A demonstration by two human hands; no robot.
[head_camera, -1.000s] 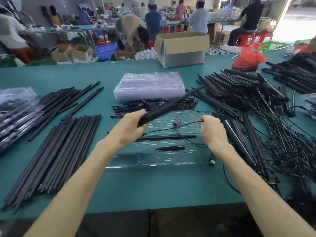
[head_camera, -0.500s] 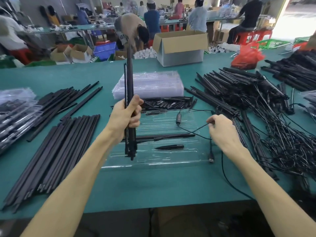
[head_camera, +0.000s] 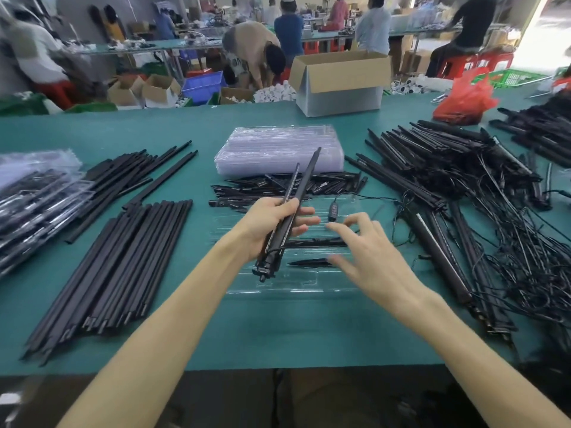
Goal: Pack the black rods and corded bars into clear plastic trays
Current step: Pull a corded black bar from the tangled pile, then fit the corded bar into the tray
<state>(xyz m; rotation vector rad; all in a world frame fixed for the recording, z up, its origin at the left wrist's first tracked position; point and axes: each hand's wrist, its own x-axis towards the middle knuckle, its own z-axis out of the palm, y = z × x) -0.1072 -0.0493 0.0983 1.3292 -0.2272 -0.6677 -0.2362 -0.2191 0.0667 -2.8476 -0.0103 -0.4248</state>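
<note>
My left hand grips a bundle of black corded bars, tilted up and to the right over a clear plastic tray lying on the green table. A black rod and a short black spike lie in the tray. My right hand hovers over the tray's right half with its fingers spread, holding nothing. The bars' cord with its small controller trails across the tray toward the right.
Black rods lie in rows at left, beside filled trays. A stack of empty clear trays sits behind short black spikes. A tangled heap of corded bars fills the right. A cardboard box stands at the back.
My left hand swung the bars from pointing right to upright, then tilted them right. My right hand let go of the cord and opened above the tray.
</note>
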